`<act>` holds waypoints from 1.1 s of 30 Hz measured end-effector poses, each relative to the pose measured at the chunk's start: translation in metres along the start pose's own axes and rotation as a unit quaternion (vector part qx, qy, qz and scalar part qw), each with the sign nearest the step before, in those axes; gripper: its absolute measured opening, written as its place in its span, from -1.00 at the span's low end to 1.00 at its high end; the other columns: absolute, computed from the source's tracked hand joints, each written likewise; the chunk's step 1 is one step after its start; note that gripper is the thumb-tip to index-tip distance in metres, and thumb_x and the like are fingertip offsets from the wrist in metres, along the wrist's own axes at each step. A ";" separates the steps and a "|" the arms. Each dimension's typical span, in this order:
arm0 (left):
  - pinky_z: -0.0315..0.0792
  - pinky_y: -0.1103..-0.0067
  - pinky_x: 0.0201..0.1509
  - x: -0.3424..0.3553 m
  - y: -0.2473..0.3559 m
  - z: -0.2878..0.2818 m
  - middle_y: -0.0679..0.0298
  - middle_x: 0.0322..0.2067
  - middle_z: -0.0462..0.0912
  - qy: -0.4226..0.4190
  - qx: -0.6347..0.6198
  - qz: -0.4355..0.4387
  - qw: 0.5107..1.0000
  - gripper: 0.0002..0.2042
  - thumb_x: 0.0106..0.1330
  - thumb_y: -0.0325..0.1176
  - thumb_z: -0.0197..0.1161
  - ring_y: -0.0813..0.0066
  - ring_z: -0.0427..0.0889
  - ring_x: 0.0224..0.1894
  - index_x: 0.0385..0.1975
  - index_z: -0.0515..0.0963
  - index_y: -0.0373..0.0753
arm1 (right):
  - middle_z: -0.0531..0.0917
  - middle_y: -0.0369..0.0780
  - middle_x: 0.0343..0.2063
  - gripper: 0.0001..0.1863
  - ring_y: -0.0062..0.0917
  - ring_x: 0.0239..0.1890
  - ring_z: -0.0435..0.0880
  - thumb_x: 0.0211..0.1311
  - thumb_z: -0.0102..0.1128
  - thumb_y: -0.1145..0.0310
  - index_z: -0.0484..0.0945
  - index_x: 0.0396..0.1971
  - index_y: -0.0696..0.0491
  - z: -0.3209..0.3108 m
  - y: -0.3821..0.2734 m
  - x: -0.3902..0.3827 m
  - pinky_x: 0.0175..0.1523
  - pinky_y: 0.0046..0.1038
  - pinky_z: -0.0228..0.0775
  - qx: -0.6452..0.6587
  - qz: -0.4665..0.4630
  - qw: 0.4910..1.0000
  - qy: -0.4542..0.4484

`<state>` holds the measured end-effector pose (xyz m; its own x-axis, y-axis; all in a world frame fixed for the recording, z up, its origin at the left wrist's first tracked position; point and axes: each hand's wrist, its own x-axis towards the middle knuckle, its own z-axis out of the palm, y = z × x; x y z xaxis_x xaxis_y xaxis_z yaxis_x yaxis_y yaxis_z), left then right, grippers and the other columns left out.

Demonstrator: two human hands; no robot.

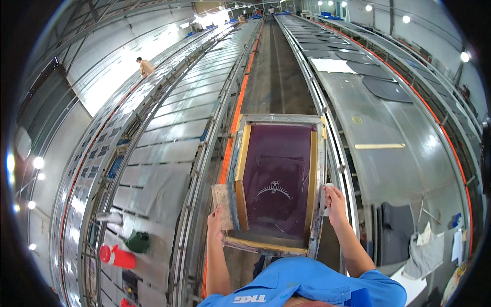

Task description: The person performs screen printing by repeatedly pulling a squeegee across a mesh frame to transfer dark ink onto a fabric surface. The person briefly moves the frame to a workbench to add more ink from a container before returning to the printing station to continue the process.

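Observation:
A screen-printing frame point(318, 225) with a dark purple mesh is in front of my body, over the aisle between two long tables. A pale arched design with small spikes shows in the lower part of the mesh. Lying across the frame's left side is a squeegee point(222, 199) with a worn wooden handle. My left hand point(215, 221) grips that handle near its lower end. My right hand point(335, 202) is closed at the frame's right edge, on a pale grey piece there; most of its fingers curl out of sight.
Long printing tables point(153, 158) run away on both sides. Dark fabric pieces point(386, 88) lie on the right one, with a wooden strip point(379, 146) nearer. A red bottle point(117, 257) and a dark green object point(137, 241) stand at left. Another person point(146, 67) is far left.

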<state>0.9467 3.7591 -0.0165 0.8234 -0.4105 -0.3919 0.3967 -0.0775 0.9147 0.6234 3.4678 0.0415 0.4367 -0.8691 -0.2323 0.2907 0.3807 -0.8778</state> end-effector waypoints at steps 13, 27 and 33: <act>0.53 0.53 -0.18 0.313 0.137 0.209 0.29 -0.20 0.67 -0.081 0.037 0.002 0.996 -0.56 0.41 -0.05 0.31 0.55 0.64 -0.23 -0.02 0.59 -0.36 | 0.36 -0.50 -0.58 -0.80 -0.85 -0.61 0.23 0.44 0.16 0.26 0.59 -0.24 0.09 0.060 -0.040 0.313 -0.47 -0.67 0.01 0.058 -0.036 0.995 0.075; 0.53 0.51 -0.15 0.615 0.265 0.484 0.30 -0.22 0.66 -0.067 0.099 0.049 0.992 -0.54 0.43 -0.02 0.26 0.52 0.64 -0.21 -0.02 0.58 -0.37 | 0.34 -0.55 -0.57 -0.78 -0.86 -0.56 0.18 0.41 0.20 0.21 0.64 -0.21 0.06 0.127 -0.121 0.710 -0.44 -0.66 -0.05 0.056 -0.085 0.991 0.088; 0.59 0.45 -0.08 0.712 0.284 0.525 0.18 -0.12 0.68 -0.075 0.054 0.046 0.995 -0.48 0.44 -0.01 0.24 0.39 0.70 -0.16 0.05 0.52 -0.44 | 0.34 -0.55 -0.58 -0.80 -0.84 -0.56 0.18 0.43 0.18 0.23 0.63 -0.24 0.04 0.155 -0.134 0.849 -0.41 -0.65 -0.03 0.045 -0.037 0.996 0.069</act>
<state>1.4326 2.9675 0.0166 0.7813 -0.5505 -0.2942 0.2701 -0.1268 0.9545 1.0871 2.7282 0.0267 0.2917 -0.9288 -0.2286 0.3959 0.3348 -0.8551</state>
